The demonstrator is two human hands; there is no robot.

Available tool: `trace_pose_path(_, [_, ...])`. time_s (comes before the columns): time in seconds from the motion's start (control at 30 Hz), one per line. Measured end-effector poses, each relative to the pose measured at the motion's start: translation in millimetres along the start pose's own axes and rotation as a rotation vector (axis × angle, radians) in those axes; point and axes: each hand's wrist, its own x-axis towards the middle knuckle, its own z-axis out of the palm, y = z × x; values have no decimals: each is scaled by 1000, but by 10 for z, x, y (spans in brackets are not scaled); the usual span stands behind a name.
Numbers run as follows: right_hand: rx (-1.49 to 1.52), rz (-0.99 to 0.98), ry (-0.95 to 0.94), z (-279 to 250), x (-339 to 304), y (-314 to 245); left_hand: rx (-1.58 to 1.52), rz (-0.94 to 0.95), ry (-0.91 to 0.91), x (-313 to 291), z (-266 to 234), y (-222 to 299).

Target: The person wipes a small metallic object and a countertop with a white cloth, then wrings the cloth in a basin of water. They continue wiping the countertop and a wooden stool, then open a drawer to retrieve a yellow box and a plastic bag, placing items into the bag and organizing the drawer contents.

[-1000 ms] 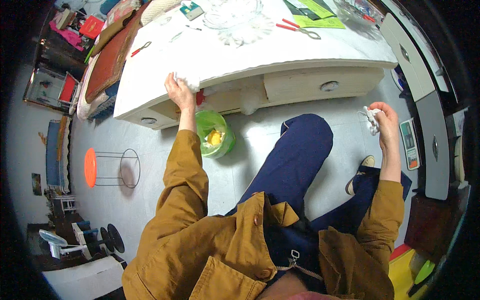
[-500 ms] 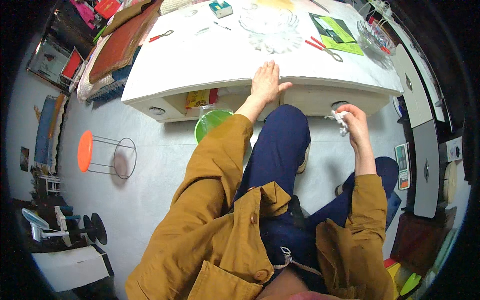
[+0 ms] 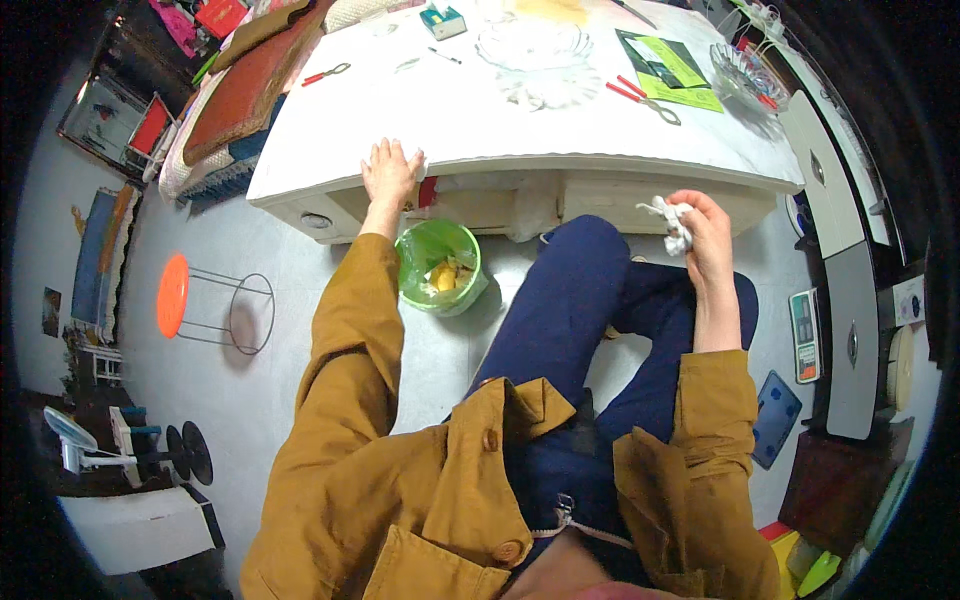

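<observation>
Pinched in right hand (image 3: 703, 222), in front of white table (image 3: 480, 130): crumpled white wad (image 3: 676, 232), possibly tissue, bunched with loose ends. Table: flat-topped, touched near front edge by left hand (image 3: 391, 175).

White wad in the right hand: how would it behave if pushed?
The white wad looks floppy, its loose ends sticking out. It is probably light, held by the right hand alone. Its uneven shape suggests it would hardly roll.
</observation>
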Motion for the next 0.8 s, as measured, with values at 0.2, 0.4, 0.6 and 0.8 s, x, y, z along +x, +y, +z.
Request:
trace_pose_path(0.2, [49,15,-100,221,201,-90,-245,161,-170,159,18,1171])
trace_pose_path(0.4, [90,25,-140,455,408,0,-369,442,-171,-105,-201,2025])
trace_pose_path(0.6, [28,27,-226,906,515,78,-381,376,3,-273,-78,1192])
trace_pose_path(0.8, [-45,56,-284,1150,738,124,-330,-384,111,-291,-248,-439])
